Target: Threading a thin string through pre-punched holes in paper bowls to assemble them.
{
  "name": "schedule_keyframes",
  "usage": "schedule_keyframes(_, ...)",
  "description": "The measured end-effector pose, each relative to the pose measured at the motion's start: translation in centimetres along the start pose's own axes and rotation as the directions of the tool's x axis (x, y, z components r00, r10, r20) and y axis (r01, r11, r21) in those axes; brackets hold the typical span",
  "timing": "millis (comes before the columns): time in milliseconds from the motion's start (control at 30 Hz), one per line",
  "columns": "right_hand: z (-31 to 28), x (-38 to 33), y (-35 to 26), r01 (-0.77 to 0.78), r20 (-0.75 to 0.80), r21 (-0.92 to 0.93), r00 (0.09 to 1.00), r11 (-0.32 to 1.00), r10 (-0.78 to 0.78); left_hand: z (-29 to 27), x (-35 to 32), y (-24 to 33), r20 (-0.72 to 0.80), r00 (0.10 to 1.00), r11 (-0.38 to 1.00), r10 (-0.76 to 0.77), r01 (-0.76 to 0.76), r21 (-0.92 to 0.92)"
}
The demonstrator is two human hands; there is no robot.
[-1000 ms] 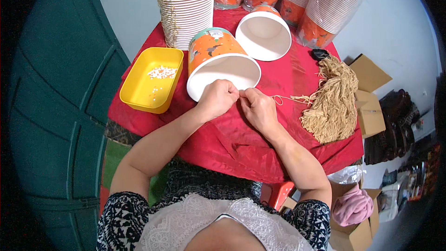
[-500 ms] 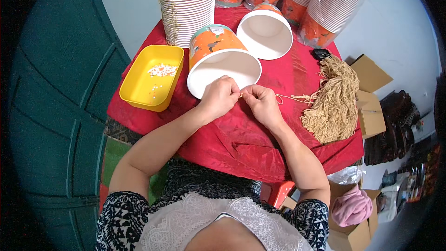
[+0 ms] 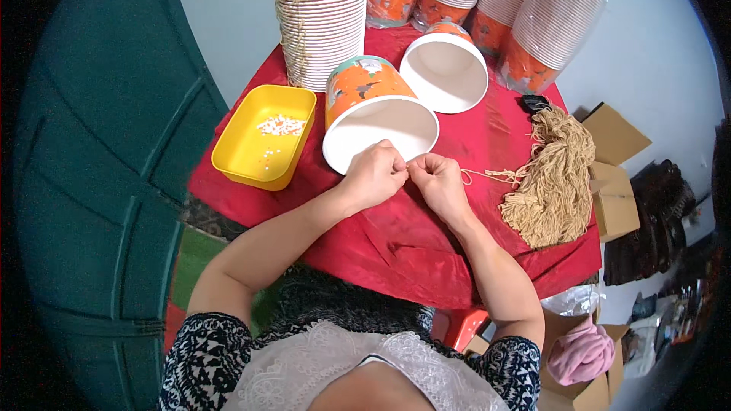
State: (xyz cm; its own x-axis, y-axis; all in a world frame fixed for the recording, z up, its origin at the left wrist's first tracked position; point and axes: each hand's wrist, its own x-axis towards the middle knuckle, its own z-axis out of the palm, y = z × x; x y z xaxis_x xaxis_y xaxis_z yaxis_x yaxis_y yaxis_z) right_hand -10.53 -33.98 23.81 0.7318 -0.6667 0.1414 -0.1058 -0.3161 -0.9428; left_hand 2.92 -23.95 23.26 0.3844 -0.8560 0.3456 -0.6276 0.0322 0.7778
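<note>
In front of the nearer paper bucket (image 3: 365,85), both my hands meet with their fingertips almost touching. My right hand (image 3: 442,183) pinches a thin tan string (image 3: 487,175), which loops out on its right toward a thick hank of tan strings (image 3: 556,179). My left hand (image 3: 375,175) is closed in a pinch at the string's end; its fingers mostly hide what lies between them. The bucket lies on its side, white mouth facing me, orange patterned outside. A yellow plastic tub (image 3: 237,141) to the left contains small white and orange bits (image 3: 282,125).
A second bucket (image 3: 445,72) lies tipped behind the first. One tall nested bucket stack (image 3: 324,27), draped with strings, stands at the back left; several wrapped stacks (image 3: 560,11) line the back. Red cloth (image 3: 396,251) covers the table. Cardboard boxes (image 3: 615,198) stand at the right.
The whole scene sits slightly lower and farther right in the picture. My hands keep their pinch in front of the bucket, with the fingers shifted slightly.
</note>
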Motion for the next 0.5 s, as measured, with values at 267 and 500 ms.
schedule_keyframes(267, 0.1, -0.2, 0.2, 0.008, 0.000, 0.006, 1.000, 1.000, -0.008, 0.3, 0.3, -0.7, -0.033, 0.998, 0.998, 0.050, -0.049, 0.044)
schedule_keyframes(500, -1.2, -0.1, -1.1, 0.071, -0.024, -0.261, 0.997, 0.963, -0.080, -0.3, 0.5, -1.0, -0.039, 0.999, 0.999, -0.034, 0.034, -0.006)
